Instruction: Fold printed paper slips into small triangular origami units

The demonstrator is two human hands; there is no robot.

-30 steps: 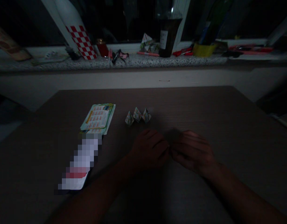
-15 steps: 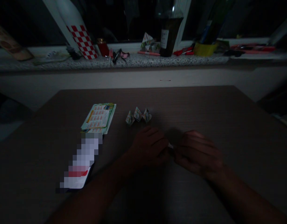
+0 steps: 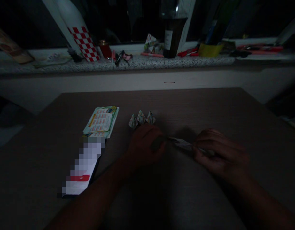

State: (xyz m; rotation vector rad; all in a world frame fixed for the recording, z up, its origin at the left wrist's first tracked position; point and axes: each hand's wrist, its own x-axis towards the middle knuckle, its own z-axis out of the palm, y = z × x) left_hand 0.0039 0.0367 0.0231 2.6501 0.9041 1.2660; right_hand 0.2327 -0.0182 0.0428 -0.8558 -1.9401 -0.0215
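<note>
Head view: two hands stretch a narrow paper strip above a dim table.
The left hand point(image 3: 146, 145) and the right hand point(image 3: 220, 153), both curled shut, pinch opposite ends of the paper strip point(image 3: 182, 143) at the near centre of the table point(image 3: 209, 105). Three folded paper triangles point(image 3: 142, 118) lie just beyond the left hand; a printed leaflet point(image 3: 101, 121) lies further left.

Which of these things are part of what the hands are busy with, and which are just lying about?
In use:
- left hand and right hand, pinching a folded paper strip between them
- three small folded paper pieces, just beyond the left hand
- stack of printed sheets, likely the paper supply

Lying about:
- dark bottle on the window ledge
- red-and-white checked object
- pens and oddments
</note>
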